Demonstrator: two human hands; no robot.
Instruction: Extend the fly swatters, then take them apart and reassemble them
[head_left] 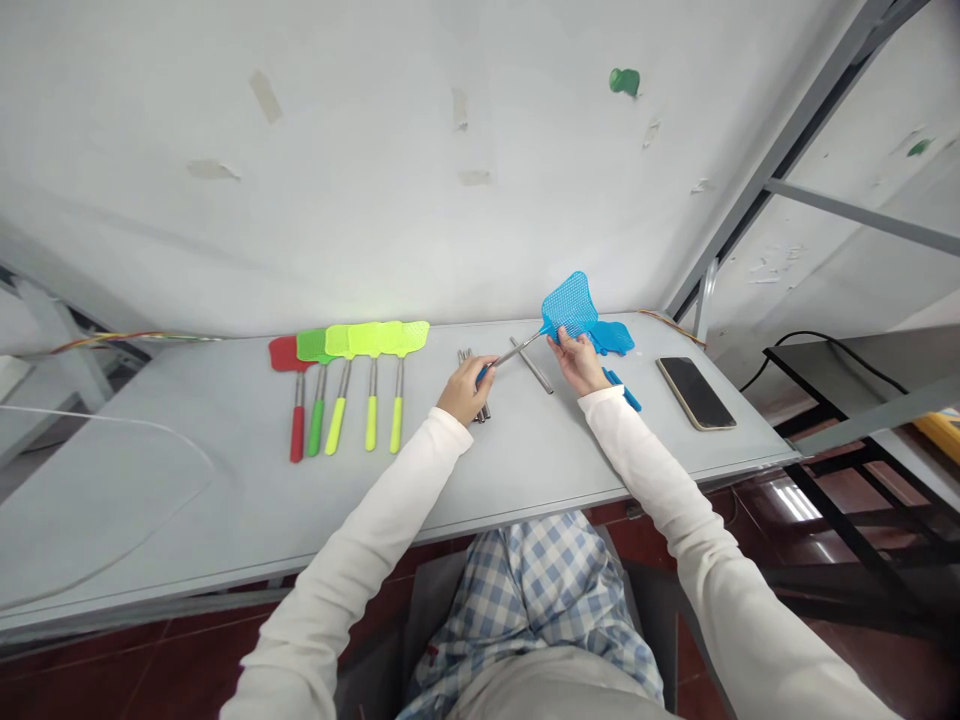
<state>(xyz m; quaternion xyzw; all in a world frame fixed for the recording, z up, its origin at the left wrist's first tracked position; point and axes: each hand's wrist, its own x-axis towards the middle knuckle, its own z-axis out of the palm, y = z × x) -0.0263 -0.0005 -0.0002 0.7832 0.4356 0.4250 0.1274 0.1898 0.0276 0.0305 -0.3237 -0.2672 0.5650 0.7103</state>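
Observation:
Between my hands is a blue fly swatter (570, 303) with a metal rod, tilted up to the right. My left hand (465, 389) is closed around its handle end, where a bit of blue shows. At the lower edge of the mesh head, my right hand (576, 360) grips the swatter with thumb and fingers. Metal rods (486, 409) lie partly hidden beneath my left hand. Another metal rod (531, 364) rests on the table between the hands. Beside my right hand are more blue swatter heads (613, 338) and blue handles (627, 392), partly covered by my wrist.
A red swatter (298, 420), a green swatter (317, 412) and several yellow-green swatters (373, 410) lie in a row on the grey table (247, 500). To the right is a phone (695, 393). A thin white cable (196, 450) curves over the left side; a wall stands behind.

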